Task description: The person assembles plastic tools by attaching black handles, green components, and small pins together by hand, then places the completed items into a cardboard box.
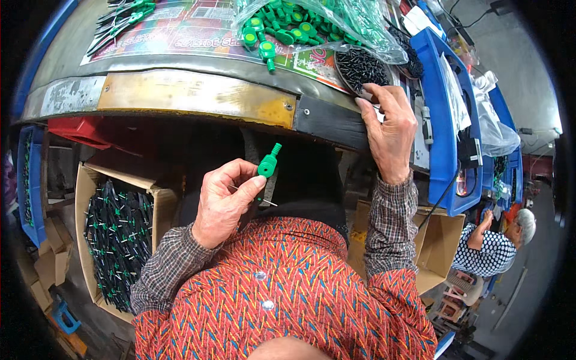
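Note:
My left hand (225, 197) pinches a green plastic part (267, 166) between thumb and fingers, above my lap. The part has a round disc with a dark hole and a ribbed stem pointing up and away. A thin pale rod (268, 203) sticks out below the same hand; what it belongs to is hidden. At the bench edge my right hand (391, 129) is beside a round dish of small black screw-like pieces (361, 67). Its thumb and forefinger are drawn together at the dish's near rim; whatever lies between them is too small to tell.
More green parts (288, 27) spill from a clear bag on the bench. Black-and-green pieces (123, 21) lie far left. A cardboard box (157, 222) of similar pieces stands at left. Blue trays (441, 180) line the right side; another person (489, 243) sits beyond.

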`<state>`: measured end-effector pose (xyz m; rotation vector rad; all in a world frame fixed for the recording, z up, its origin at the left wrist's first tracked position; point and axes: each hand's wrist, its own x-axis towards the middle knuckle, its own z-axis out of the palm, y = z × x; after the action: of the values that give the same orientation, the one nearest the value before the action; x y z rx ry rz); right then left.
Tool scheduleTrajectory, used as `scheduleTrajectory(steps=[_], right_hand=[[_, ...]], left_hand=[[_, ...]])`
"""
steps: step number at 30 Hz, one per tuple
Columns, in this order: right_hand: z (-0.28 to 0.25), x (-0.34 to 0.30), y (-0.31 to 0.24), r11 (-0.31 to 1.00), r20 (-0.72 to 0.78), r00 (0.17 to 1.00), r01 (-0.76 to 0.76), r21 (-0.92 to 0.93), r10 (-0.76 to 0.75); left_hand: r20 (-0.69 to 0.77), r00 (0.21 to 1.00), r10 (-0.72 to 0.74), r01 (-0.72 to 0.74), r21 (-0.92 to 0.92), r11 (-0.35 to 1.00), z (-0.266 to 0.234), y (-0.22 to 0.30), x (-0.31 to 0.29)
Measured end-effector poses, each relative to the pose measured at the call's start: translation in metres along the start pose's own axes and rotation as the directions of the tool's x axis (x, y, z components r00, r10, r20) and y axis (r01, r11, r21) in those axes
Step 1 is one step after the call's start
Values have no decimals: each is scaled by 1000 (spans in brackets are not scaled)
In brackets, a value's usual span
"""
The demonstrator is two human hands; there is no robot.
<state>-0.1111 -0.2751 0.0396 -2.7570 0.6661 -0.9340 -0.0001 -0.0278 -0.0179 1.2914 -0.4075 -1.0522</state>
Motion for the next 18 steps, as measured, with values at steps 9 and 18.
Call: scheduleTrajectory(steps=[9,18], right_hand=[[5,0,1,1000,-9,1000,-13,-21,13],[-1,4,3,983,51,996,-84,165,77]], left_hand=[[12,999,-38,38,-23,999,0,-2,1],[-8,999,-40,40,15,999,1,-4,2]])
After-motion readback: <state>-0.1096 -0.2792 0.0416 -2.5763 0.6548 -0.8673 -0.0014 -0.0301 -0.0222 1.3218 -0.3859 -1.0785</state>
